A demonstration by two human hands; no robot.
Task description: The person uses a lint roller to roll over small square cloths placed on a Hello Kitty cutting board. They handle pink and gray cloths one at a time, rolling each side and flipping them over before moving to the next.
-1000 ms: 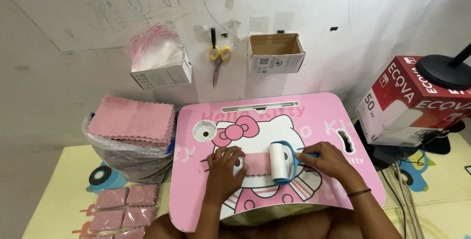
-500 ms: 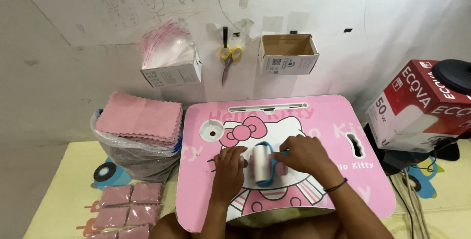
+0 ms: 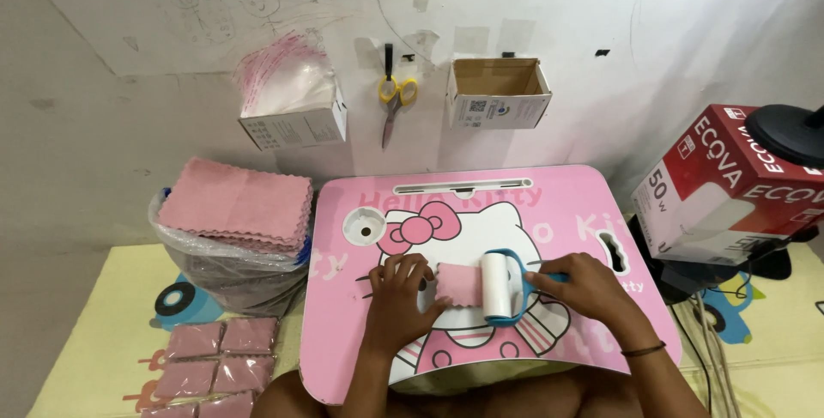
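Pink lap table [image 3: 549,203]: cloth [image 3: 457,285] half-hidden under lint roller [image 3: 497,287], left hand [image 3: 402,291].

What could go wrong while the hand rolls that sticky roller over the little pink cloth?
The left hand pins only the left edge of the small pink cloth, so the lint roller in the right hand might lift or bunch the cloth instead of rolling flat.

The left fingers sit close to the roller, so it could bump them.

The cloth lies near the pink table's front edge, so it might slide off.
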